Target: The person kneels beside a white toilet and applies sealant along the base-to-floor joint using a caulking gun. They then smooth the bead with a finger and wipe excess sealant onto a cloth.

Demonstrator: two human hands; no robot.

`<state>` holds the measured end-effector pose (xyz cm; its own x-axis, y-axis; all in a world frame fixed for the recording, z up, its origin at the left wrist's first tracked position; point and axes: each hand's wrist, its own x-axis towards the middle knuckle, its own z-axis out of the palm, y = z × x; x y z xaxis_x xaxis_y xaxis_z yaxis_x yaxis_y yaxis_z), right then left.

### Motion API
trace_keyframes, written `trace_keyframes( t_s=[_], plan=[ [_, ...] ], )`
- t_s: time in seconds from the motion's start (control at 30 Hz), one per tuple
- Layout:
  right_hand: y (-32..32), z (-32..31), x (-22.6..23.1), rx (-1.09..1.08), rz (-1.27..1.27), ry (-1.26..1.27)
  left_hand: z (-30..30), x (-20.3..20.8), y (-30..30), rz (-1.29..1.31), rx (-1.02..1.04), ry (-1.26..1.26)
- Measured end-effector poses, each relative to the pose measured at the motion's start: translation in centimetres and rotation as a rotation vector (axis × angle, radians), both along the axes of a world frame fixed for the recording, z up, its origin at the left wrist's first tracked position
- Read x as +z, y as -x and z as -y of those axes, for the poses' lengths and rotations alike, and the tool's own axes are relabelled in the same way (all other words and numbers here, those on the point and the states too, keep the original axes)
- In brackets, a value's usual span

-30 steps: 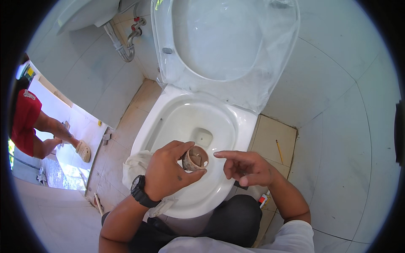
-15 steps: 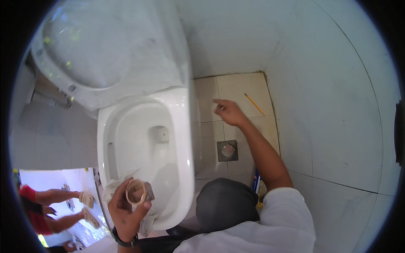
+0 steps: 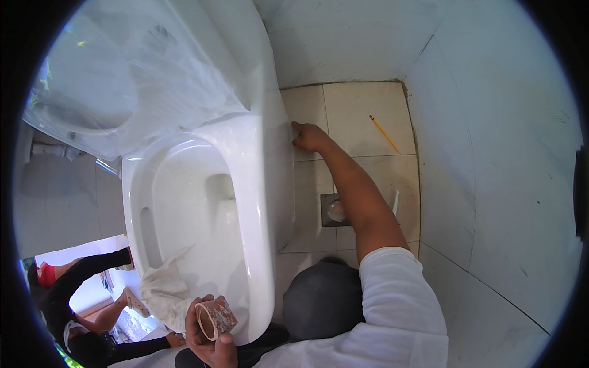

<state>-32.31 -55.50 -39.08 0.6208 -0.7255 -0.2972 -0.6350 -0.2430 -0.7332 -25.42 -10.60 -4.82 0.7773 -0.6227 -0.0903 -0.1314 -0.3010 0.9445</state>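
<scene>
Our right hand [image 3: 311, 138] has neared the toilet [image 3: 262, 257], over tiles [image 3: 368, 101]; we cannot tell its grip. Our left hand [image 3: 202, 348] holds a tube [image 3: 223, 315] near the toilet's front edge.

Worn on your head, your left fisheye camera looks steeply down, nearer your left hand [image 3: 205, 349] than your right hand [image 3: 311, 138]; its wide view takes in the toilet [image 3: 254, 245] left of your right hand and bends the tiled wall [image 3: 509, 165] farther right.
</scene>
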Motion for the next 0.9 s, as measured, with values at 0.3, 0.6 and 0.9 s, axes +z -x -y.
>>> trace_keyframes(
  t_s=[0.3,0.6,0.9],
  plan=[
    [-0.4,0.9,0.4,0.09,-0.087,0.063,-0.3,-0.3,0.3,0.023,0.011,0.04],
    [1.0,0.6,-1.3,-0.234,0.219,-0.097,-0.5,0.1,0.2,0.042,-0.015,-0.006],
    [0.1,0.9,0.2,0.015,-0.04,-0.037,-0.2,0.4,0.3,0.039,-0.065,-0.037]
  ],
)
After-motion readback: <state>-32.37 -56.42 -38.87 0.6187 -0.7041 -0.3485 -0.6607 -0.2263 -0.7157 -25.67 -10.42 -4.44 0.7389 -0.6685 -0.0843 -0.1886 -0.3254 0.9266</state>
